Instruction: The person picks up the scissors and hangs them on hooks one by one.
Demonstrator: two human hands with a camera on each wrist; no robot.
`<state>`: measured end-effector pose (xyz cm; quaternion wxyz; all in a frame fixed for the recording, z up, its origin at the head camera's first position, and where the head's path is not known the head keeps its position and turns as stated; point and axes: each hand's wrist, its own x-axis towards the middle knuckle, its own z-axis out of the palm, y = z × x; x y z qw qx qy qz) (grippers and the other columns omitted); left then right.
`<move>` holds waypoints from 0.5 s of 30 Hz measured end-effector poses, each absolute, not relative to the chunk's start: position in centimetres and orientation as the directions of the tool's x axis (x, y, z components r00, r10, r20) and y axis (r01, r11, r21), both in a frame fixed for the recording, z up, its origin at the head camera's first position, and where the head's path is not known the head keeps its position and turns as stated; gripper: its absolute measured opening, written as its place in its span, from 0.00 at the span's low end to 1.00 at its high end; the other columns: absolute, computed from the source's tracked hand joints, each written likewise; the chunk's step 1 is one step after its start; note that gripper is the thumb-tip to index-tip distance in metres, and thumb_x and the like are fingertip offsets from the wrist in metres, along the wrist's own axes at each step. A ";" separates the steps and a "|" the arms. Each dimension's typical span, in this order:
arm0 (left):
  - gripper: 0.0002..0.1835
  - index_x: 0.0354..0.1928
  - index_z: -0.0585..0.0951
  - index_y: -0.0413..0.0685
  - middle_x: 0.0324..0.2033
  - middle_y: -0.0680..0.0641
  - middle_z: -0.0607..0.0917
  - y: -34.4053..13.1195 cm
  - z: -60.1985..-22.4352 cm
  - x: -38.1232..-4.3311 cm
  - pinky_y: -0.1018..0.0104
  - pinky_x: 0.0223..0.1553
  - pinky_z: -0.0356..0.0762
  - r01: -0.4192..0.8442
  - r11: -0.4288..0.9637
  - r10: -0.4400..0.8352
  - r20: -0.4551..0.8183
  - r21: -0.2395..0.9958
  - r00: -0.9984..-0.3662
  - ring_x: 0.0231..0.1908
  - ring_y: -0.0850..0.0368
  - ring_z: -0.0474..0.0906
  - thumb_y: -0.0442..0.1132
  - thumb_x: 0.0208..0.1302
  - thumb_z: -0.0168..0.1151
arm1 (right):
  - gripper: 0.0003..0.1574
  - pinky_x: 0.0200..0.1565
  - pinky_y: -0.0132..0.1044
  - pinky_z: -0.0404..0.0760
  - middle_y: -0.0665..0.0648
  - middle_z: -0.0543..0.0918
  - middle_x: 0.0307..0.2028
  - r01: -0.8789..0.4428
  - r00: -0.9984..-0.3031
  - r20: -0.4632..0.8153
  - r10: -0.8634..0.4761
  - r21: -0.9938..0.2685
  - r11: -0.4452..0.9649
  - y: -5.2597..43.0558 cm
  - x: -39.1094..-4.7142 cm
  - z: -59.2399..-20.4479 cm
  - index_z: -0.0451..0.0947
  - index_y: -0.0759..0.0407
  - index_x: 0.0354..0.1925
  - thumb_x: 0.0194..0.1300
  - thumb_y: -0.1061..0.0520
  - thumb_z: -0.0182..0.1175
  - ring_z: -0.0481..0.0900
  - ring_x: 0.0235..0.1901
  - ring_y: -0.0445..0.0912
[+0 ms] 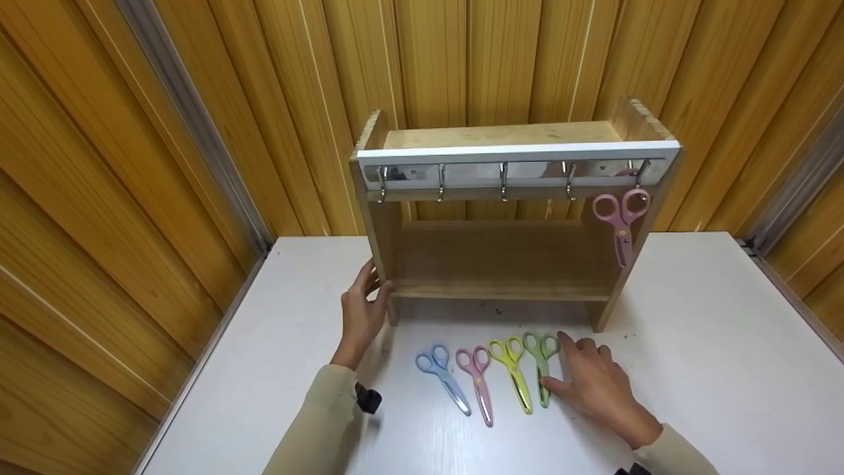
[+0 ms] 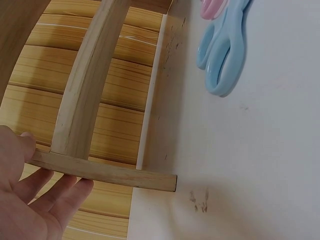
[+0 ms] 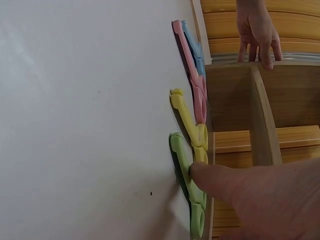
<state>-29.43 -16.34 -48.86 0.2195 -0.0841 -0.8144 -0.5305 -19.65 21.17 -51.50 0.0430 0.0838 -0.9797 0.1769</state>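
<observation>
My left hand [image 1: 361, 316] grips the left side panel of a wooden shelf [image 1: 501, 292], thumb on one face and fingers on the other in the left wrist view. On the white table before the shelf, my right hand [image 1: 597, 382] is spread over the green scissors [image 1: 542, 359]. Its thumb touches them near the blades, and the index fingertip is by the handle loops. Left of these lie yellow scissors [image 1: 517, 377], pink scissors [image 1: 480, 382] and blue scissors [image 1: 451, 384], handles toward the shelf. Another pair of pink scissors [image 1: 621, 221] hangs by one loop from the rightmost hook.
A metal rail [image 1: 471, 173] with several double hooks runs along the shelf's upper front. The white table [image 1: 303, 284] meets wood-patterned panels [image 1: 435, 59] behind and at both sides. A black wrist device [image 1: 368, 398] sits at the left sleeve.
</observation>
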 end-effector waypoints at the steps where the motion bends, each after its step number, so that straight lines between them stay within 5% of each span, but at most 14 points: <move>1: 0.31 0.76 0.67 0.50 0.69 0.43 0.76 -16.3 -48.9 -29.5 0.53 0.58 0.83 0.368 0.424 -0.096 0.445 0.827 -0.890 0.62 0.45 0.80 0.34 0.74 0.62 | 0.55 0.34 0.60 0.82 0.74 0.78 0.50 -0.177 -0.983 0.112 -0.148 -0.339 0.924 21.3 -19.6 -51.5 0.69 0.70 0.68 0.54 0.40 0.78 0.76 0.46 0.67; 8: 0.31 0.75 0.69 0.49 0.67 0.42 0.78 -16.3 -49.0 -29.5 0.51 0.59 0.83 0.388 0.457 -0.096 0.478 0.800 -0.873 0.60 0.44 0.81 0.35 0.73 0.63 | 0.49 0.35 0.61 0.82 0.75 0.78 0.50 -0.157 -0.987 0.070 -0.141 -0.360 0.920 22.4 -19.4 -51.2 0.72 0.71 0.65 0.56 0.44 0.77 0.75 0.47 0.68; 15: 0.31 0.75 0.69 0.49 0.67 0.42 0.78 -16.3 -49.0 -29.4 0.53 0.58 0.83 0.385 0.457 -0.101 0.477 0.802 -0.873 0.60 0.44 0.81 0.36 0.73 0.64 | 0.25 0.32 0.60 0.81 0.69 0.79 0.43 -0.140 -0.990 0.023 -0.142 -0.386 0.912 24.2 -19.2 -50.8 0.83 0.64 0.50 0.58 0.53 0.75 0.77 0.42 0.65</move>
